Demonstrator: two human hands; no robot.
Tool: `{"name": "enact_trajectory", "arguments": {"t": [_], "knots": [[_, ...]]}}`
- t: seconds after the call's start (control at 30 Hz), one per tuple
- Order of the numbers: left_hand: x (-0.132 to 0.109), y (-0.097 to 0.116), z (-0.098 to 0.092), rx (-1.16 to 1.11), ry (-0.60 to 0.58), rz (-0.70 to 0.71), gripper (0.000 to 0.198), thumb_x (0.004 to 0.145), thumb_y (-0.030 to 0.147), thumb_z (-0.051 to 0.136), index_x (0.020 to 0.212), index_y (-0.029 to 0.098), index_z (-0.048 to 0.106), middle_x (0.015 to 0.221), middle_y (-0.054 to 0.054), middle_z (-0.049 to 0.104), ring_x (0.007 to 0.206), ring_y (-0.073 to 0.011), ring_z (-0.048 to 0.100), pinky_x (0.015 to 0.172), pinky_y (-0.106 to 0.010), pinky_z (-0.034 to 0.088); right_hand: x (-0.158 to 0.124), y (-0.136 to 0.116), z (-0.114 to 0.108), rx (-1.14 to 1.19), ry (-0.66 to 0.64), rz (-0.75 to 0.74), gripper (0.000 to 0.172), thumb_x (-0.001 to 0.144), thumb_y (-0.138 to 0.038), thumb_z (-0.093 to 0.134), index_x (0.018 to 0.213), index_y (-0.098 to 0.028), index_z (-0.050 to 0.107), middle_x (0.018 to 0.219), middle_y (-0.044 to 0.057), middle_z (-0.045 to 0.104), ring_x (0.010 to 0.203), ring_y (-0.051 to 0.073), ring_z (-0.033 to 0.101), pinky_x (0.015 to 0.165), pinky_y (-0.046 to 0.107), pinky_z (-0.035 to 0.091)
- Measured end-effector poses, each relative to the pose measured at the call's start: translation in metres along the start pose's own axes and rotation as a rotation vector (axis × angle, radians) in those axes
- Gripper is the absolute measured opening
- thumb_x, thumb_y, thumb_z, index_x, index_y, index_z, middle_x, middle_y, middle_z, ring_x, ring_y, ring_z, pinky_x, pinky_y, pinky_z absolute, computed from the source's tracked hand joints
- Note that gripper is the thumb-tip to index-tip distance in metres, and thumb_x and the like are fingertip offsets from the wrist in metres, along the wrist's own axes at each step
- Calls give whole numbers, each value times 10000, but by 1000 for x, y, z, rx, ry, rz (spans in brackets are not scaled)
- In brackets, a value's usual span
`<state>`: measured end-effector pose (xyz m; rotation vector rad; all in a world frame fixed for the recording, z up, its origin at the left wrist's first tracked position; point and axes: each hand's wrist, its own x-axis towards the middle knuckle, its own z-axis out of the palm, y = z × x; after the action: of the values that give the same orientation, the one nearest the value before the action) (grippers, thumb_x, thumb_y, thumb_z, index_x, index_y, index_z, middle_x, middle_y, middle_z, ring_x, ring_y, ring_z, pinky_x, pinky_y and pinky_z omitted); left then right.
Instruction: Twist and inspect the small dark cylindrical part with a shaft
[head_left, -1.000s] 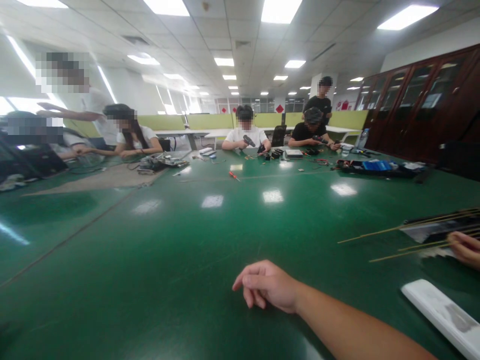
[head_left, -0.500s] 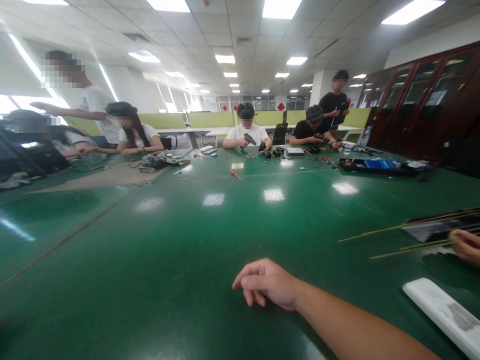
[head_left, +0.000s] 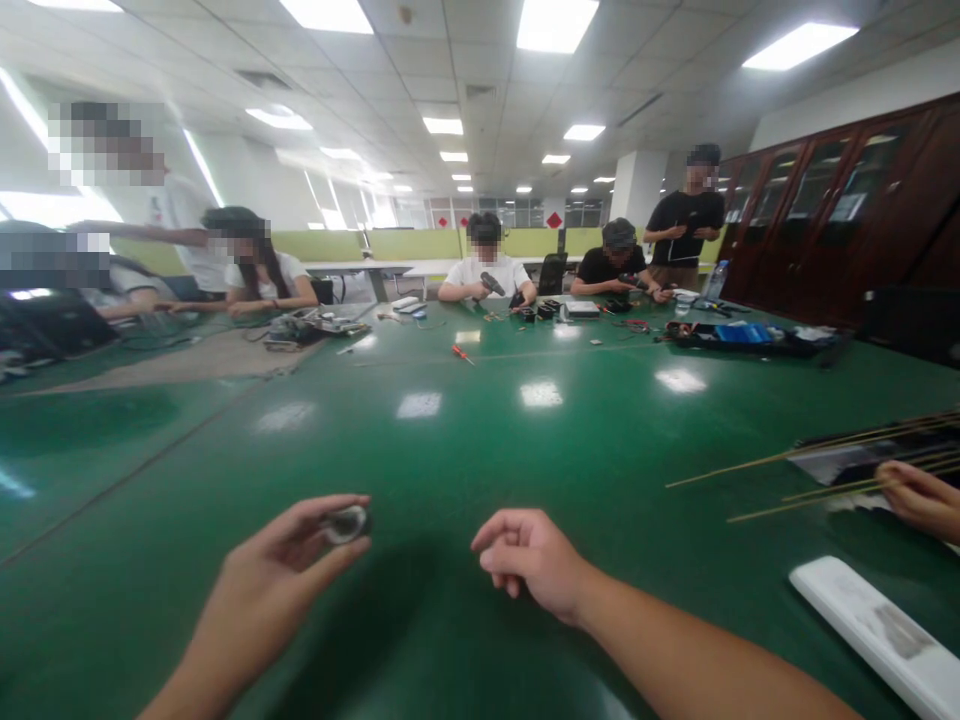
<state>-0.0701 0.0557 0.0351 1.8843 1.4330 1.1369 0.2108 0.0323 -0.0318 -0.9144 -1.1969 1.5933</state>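
The left hand [head_left: 281,572] pinched a small round disc [head_left: 346,523] between thumb and fingertips, at its two o'clock. At the disc's three o'clock, the right hand [head_left: 536,562] rested loosely curled on the green table [head_left: 450,440], with nothing seen in it. Farther off, at two o'clock, lay thin sticks [head_left: 750,466].

One green desk [head_left: 450,440] fills the view. Over it are the wearer's two hands, the left hand [head_left: 262,590] and the right hand [head_left: 536,565]. One small round object [head_left: 346,523] sits between the left fingers. A third hand [head_left: 919,497], another person's, shows at the right edge. At least three thin sticks [head_left: 750,465] lie there, near one white flat bar [head_left: 877,635]. Farther off are one red-handled screwdriver [head_left: 461,353], one water bottle [head_left: 716,280], four seated people [head_left: 487,275] and two standing people [head_left: 686,225].
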Motion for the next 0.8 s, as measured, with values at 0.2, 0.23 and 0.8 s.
{"name": "enact_trajectory", "arguments": {"t": [0.2,0.23,0.8], "knots": [[14,35,79,-152,-346,144,324,817,366,744,1116,246,720,1100,-55,733,1031,-238,699,941,-335,573,11,5,-8,-106,314,-96,393,635,-49,566,1003,-187,555,683,-76,555,502,88,485,486,210,378],[13,34,84,-138,-365,165,311,834,358,725,1128,256,720,1109,-53,727,1040,-235,692,935,-329,570,12,7,-9,-134,314,-109,438,616,-25,547,1021,-194,542,731,-69,564,521,85,490,495,209,385],[6,-6,98,-111,-379,161,210,801,306,752,985,219,700,966,-37,725,905,-213,682,831,-308,518,-3,7,-3,-426,227,-87,402,670,-50,666,1030,-229,641,796,-41,573,584,90,462,535,215,362]]}}
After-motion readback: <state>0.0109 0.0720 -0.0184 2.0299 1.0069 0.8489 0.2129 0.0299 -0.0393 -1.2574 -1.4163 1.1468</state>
